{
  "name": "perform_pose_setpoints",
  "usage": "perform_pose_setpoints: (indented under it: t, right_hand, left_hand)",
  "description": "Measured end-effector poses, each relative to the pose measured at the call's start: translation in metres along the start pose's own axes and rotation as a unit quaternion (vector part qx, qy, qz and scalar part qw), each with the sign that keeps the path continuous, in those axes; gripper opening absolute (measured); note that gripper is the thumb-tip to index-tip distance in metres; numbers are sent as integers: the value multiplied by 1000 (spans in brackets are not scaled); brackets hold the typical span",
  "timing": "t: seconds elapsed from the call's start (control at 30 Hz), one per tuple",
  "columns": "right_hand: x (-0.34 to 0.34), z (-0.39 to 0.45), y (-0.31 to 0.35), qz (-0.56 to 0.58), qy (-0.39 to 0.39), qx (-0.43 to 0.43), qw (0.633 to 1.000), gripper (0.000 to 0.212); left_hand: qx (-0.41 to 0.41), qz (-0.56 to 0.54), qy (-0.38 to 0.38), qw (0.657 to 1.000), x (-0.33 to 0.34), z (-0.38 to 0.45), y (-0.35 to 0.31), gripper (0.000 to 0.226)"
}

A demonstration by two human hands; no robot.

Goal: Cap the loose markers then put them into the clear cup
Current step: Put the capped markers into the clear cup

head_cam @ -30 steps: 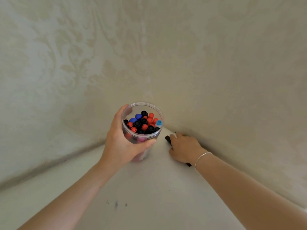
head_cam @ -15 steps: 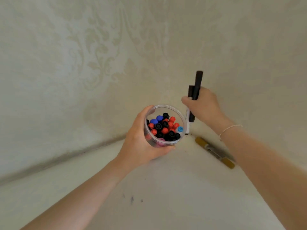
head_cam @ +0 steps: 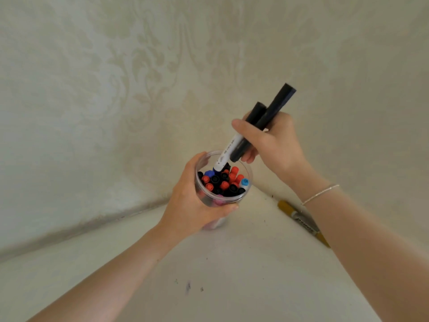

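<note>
My left hand (head_cam: 192, 210) grips the clear cup (head_cam: 248, 169), held just above the white surface and tilted toward me. It is packed with several capped markers showing red, black and blue ends. My right hand (head_cam: 275, 145) holds two markers together above the cup's rim: a white-barrelled one with a black cap (head_cam: 228, 148) whose lower end dips into the cup, and an all-black one (head_cam: 271, 115) beside it. A gold marker (head_cam: 301, 223) lies on the surface at the right, along the wall, partly behind my right forearm.
Patterned cream wallpaper closes in on both sides and meets in a corner behind the cup. The white tabletop (head_cam: 232, 263) has a few small dark specks (head_cam: 188, 286) near its middle.
My right hand picked two markers up off the surface, raised them, then brought them down and left until the white one's end entered the cup. The gold marker became visible.
</note>
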State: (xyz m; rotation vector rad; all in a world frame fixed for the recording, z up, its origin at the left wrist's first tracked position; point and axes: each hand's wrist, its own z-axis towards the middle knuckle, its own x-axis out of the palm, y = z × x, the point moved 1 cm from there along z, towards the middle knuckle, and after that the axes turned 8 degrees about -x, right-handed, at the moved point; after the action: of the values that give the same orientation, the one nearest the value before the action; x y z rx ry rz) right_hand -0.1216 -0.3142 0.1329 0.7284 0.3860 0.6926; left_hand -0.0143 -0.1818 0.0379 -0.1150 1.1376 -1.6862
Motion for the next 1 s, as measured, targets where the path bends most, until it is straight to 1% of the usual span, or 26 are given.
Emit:
perform_pose_setpoints:
  t: [0.07, 0.13, 0.23, 0.3, 0.37, 0.47, 0.57, 0.67, 0.73, 0.8, 0.87, 1.0]
  right_hand:
    - [4, -2, -2, -18, 38, -4, 999, 16]
    - [7, -2, -4, -39, 80, -10, 996, 12]
    - [8, 0, -6, -125, 137, -34, 982, 8]
    - [11, -1, -9, -185, 186, -43, 964, 7]
    - [14, -3, -14, -199, 209, -41, 957, 13]
    - [16, -2, -18, -190, 214, -47, 957, 24]
    - [15, 0, -19, -185, 205, -44, 960, 18]
    - [13, 2, -20, -97, 179, -7, 979, 9]
    - [11, 2, -21, -66, 162, 12, 984, 13]
    - [10, 2, -19, -54, 156, 18, 986, 20]
    - [12, 0, -18, -55, 160, 13, 985, 22]
    - [18, -2, -21, -85, 163, 1, 983, 5]
  left_hand:
    - [1, -2, 6, 1000, 0, 0, 0, 101]
    - [1, -3, 10, 1000, 1, 1, 0, 100]
    - [2, -8, 20, 1000, 2, 1, 0, 102]
    - [11, -8, 32, 999, 3, -1, -2, 103]
    - [10, -15, 39, 999, 5, -1, -3, 104]
    - [10, -26, 45, 999, 5, 2, -6, 107]
    - [17, -21, 50, 998, 3, 4, -6, 116]
    - [26, -2, 48, 999, 1, 4, -5, 124]
    - [30, 17, 41, 999, 1, 5, -4, 126]
    - [40, 39, 35, 998, 0, 6, -4, 125]
    - [46, 49, 30, 997, 1, 7, -4, 122]
    - [31, 29, 26, 999, -1, 5, -1, 108]
